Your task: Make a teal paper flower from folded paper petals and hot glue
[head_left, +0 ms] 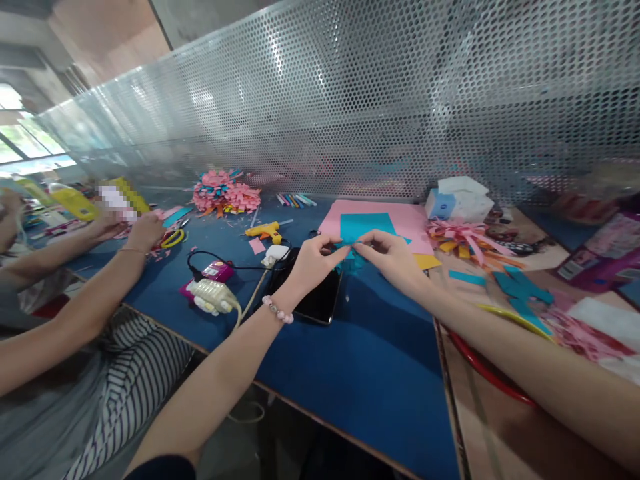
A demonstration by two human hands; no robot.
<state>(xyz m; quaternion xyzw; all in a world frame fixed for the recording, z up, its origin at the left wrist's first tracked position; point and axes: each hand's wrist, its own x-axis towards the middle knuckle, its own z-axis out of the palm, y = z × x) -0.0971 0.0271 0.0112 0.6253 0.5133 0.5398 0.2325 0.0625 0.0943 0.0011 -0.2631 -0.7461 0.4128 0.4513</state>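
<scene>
My left hand [316,261], with a beaded bracelet at the wrist, pinches a small teal paper piece [353,257] between thumb and fingers. From the other side my right hand [385,257] grips the same piece, so the fingertips of both hands nearly meet. Just behind them a teal sheet [367,225] lies on a larger pink sheet [333,217], with a bit of yellow paper [427,261] at its right corner. A black tablet [320,300] lies beneath my left hand and wrist. Fingers cover part of the small piece, and its shape is unclear.
A yellow glue gun [266,231], a power strip [213,295] with cables and pink paper flowers [225,193] are at left. A co-worker's hands [145,233] are near scissors [174,238]. Right are a tissue box [459,202] and teal strips [523,285]. A perforated metal screen [320,113] stands behind.
</scene>
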